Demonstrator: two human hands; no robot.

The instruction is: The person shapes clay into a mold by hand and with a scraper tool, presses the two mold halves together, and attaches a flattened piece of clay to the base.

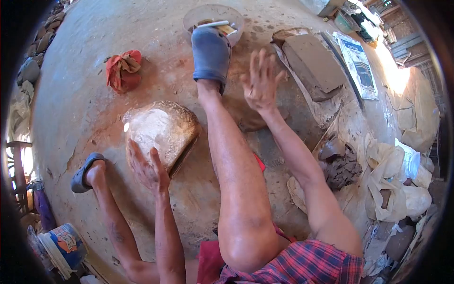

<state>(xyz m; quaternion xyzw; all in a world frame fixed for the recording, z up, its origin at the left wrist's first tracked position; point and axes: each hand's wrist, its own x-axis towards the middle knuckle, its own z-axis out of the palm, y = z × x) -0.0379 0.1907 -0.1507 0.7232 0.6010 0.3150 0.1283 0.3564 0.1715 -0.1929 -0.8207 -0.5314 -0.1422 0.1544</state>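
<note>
My left hand (149, 166) has its fingers spread at the lower left edge of a pale, dusty rounded block (163, 124) on the floor. Whether it touches the block or hovers over it cannot be told. Raised with fingers apart, my right hand (261, 83) holds nothing. It is right of my shoe (211, 54), above a dark brown patch (250, 118) on the floor. Farther right, a large slab of grey-brown clay (313, 66) lies on a sheet.
A round basin (191, 18) with tools stands beyond my shoe. A red cloth bundle (124, 71) lies upper left. Lumpy dark clay (341, 165) and crumpled sacks (385, 175) are at right. A printed bag (358, 66) lies beside the slab, and a bucket (66, 244) stands lower left.
</note>
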